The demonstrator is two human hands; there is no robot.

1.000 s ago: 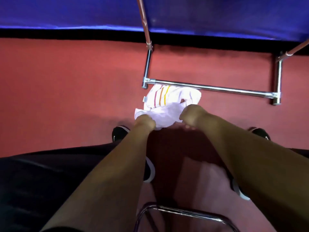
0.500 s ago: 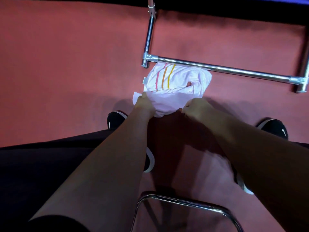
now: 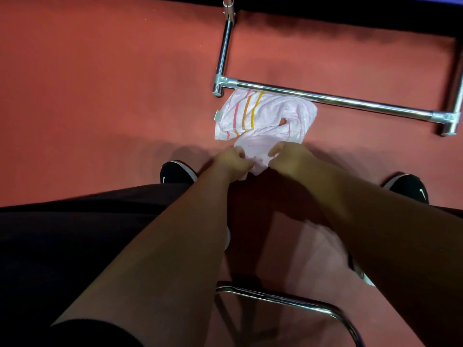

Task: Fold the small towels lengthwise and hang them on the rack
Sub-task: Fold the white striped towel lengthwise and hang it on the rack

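A small pale pink towel [image 3: 268, 116] with pink, orange and yellow stripes lies crumpled on the red floor, just in front of the chrome rack's low bar [image 3: 333, 100]. My left hand [image 3: 231, 162] grips the towel's near edge from the left. My right hand [image 3: 288, 156] pinches the same bunched edge from the right. Both hands are close together, with the cloth gathered between them. A small label sticks out at the towel's left side.
The rack's chrome upright [image 3: 224, 51] rises at the left end of the bar, with a second post [image 3: 451, 121] at the right. My black shoes [image 3: 175, 172] stand on the red floor. A chrome chair frame [image 3: 288, 300] curves below my arms.
My hands have drawn closer together on the towel's near edge and bunched it. The camera has tilted down, so the blue surface at the back has left the view.
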